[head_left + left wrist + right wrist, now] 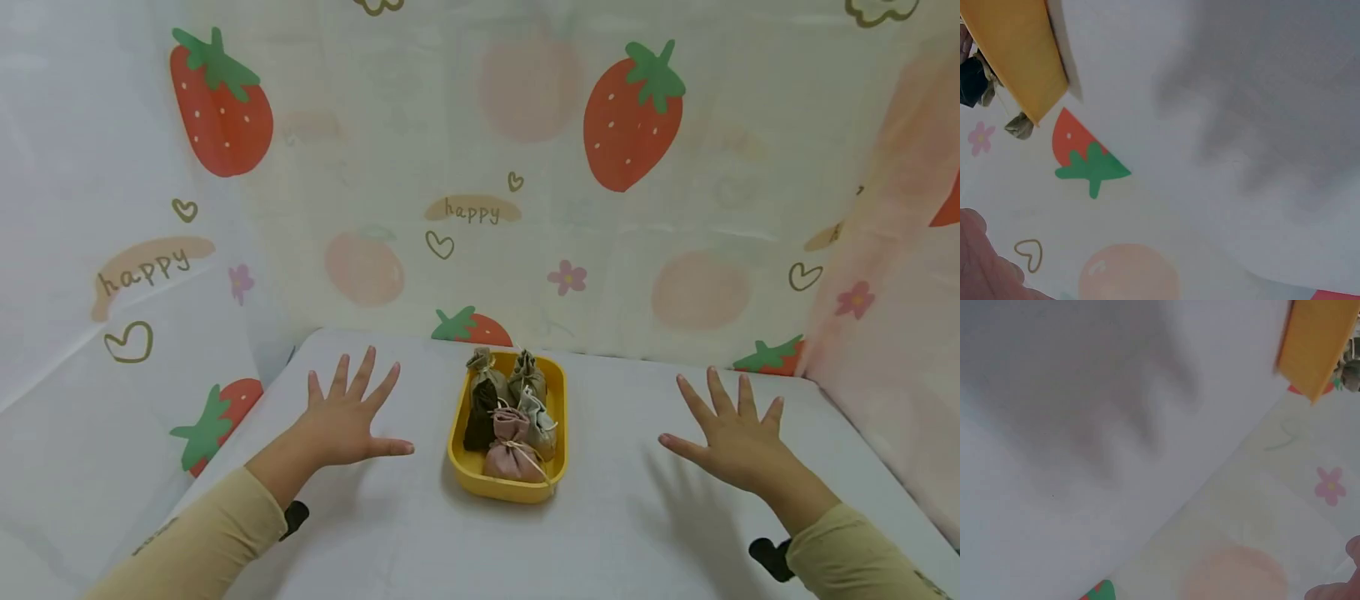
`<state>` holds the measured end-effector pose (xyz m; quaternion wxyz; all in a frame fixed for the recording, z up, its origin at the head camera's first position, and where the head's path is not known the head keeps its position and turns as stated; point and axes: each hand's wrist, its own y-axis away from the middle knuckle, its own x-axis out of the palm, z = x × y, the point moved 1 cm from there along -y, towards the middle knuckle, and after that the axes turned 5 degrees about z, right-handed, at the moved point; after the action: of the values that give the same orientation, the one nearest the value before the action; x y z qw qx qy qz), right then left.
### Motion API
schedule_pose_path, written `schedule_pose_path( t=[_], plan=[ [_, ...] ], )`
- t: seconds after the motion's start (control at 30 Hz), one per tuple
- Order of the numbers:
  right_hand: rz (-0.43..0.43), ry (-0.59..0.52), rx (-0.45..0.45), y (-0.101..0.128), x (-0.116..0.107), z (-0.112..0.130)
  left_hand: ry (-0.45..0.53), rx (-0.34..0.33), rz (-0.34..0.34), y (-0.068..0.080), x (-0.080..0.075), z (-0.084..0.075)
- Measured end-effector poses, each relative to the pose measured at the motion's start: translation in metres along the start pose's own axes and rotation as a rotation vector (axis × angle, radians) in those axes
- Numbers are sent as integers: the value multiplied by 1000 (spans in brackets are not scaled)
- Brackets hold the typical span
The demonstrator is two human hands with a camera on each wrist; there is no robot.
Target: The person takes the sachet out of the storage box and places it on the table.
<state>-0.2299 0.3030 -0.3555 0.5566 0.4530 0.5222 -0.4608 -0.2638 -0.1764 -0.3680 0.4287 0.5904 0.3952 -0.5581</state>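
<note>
Left hand (341,421) and right hand (738,437) (fingers splayed) flanking rounded yellow tray (459,450) of cloth pouches (513,437).

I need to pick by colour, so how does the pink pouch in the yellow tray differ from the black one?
The pink pouch lies at the near end of the yellow tray; the black pouch sits behind it, along the left wall. The pink one looks plumper, the black one narrower. A light cord shows on the pink one. Both are small gathered fabric bags.
</note>
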Motion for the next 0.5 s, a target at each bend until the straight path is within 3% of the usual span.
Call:
schedule_pose_path(
  t=[0.5],
  plan=[
    [-12, 4, -1, 3, -2, 0, -4, 14, -14, -8, 4, -4]
  ],
)
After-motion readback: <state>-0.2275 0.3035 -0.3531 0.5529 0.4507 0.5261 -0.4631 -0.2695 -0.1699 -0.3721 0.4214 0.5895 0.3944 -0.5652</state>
